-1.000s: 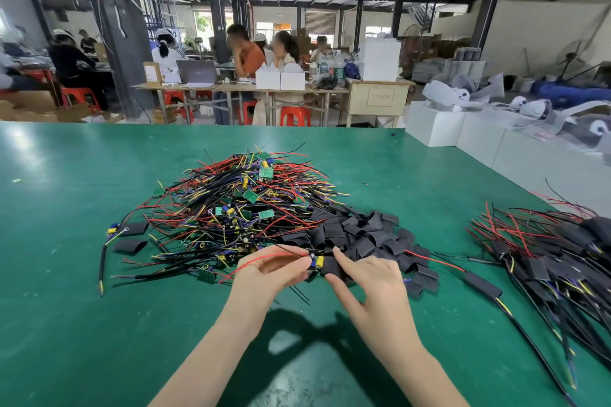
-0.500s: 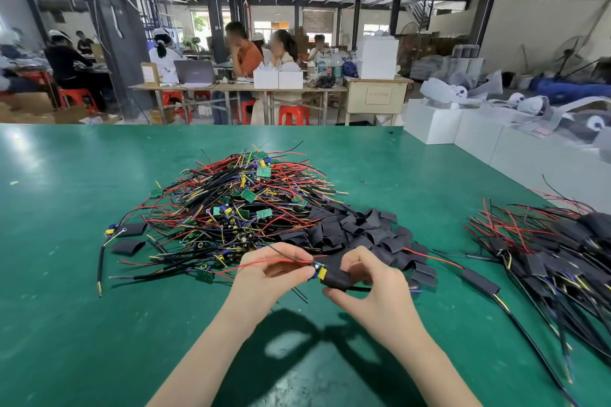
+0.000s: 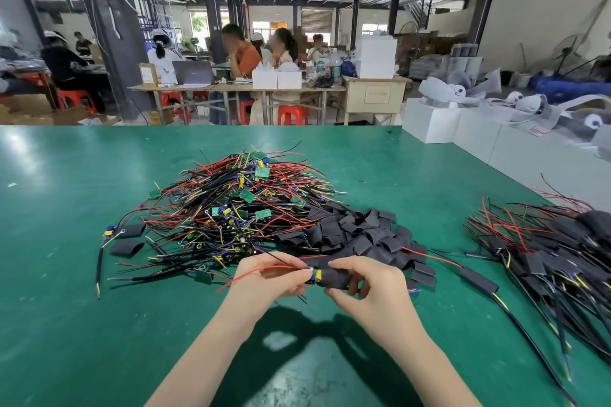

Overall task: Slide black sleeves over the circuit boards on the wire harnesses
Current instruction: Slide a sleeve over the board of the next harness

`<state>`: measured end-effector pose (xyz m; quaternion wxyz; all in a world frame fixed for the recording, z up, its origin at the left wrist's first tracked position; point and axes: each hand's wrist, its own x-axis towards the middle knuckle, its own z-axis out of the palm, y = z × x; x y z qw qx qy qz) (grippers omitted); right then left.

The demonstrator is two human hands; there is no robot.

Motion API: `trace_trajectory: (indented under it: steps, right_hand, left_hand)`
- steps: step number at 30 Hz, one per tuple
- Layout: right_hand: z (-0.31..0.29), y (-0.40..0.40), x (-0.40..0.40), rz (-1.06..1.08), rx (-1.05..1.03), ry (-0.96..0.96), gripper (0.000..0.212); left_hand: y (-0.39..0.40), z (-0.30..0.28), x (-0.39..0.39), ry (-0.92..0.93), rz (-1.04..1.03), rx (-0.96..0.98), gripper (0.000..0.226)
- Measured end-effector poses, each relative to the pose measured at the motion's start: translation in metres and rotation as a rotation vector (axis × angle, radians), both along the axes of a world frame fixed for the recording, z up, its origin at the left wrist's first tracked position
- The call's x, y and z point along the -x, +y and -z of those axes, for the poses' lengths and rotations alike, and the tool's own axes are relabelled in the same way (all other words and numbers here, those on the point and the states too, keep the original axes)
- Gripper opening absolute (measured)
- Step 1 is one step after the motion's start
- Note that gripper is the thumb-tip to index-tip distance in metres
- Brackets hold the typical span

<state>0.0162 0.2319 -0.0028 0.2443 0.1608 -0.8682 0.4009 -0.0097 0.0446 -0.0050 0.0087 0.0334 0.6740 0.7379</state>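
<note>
Green counter (image 3: 66, 274), tangled wire harnesses (image 3: 238, 208) beyond the fingers (image 3: 344, 263), loose black sleeves (image 3: 363, 235) just past them, sleeved harnesses (image 3: 545, 251) far right

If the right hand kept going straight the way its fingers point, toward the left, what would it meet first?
Probably the left hand: the right hand holds the black sleeve right against the left fingers pinching the wires. Depth looks matched, though one view cannot confirm it.
</note>
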Motion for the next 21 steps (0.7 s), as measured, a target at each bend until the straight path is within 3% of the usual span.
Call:
trace_trajectory:
  steps: [8,17,21]
  right_hand:
    - [0.005,-0.004,0.000,-0.005,-0.036,-0.071,0.029]
    - [0.007,-0.007,-0.001,-0.052,0.033,-0.110,0.032]
    - [0.006,-0.005,0.001,-0.075,0.162,-0.136,0.038]
  left_hand:
    - [0.006,0.003,-0.006,0.252,0.073,0.163,0.016]
    - [0.005,0.006,-0.007,0.227,0.115,0.100,0.016]
    - [-0.004,-0.001,-0.003,0.214,0.142,0.092,0.017]
